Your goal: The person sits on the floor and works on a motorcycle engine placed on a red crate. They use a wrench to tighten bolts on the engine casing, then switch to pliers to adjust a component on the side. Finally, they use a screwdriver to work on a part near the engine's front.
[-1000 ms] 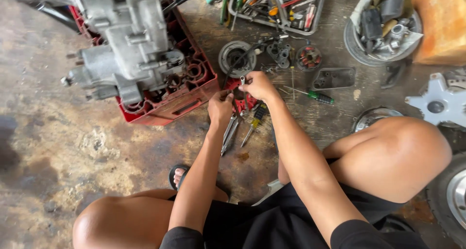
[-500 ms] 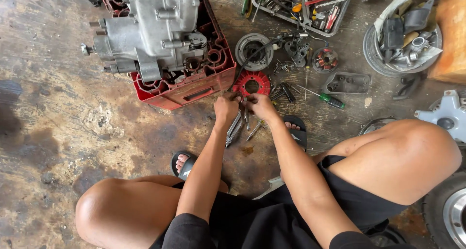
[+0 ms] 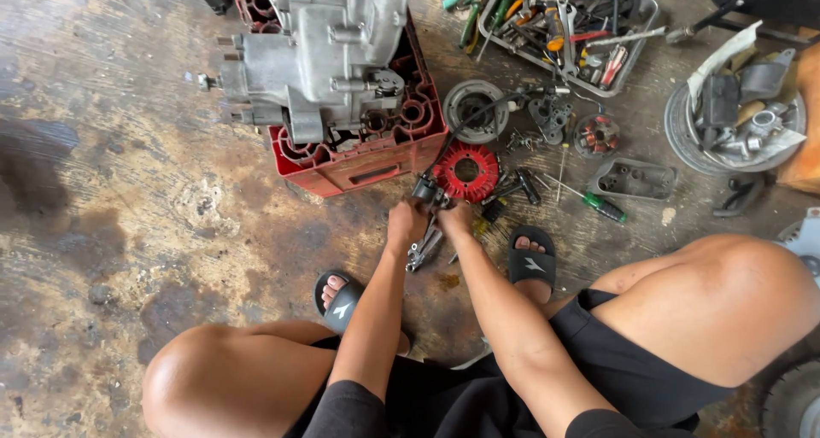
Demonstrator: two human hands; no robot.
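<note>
Both hands (image 3: 431,218) on small dark part (image 3: 424,188)

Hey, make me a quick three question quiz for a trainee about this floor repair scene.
1. True or false: the engine case sits on a red crate.
2. Which lies nearest both hands? A) red ring-shaped stator B) metal tool tray C) green-handled screwdriver
3. Fill in: the left hand and right hand meet at a small dark ____ part.

Key: 1 true; 2 A; 3 metal.
</note>
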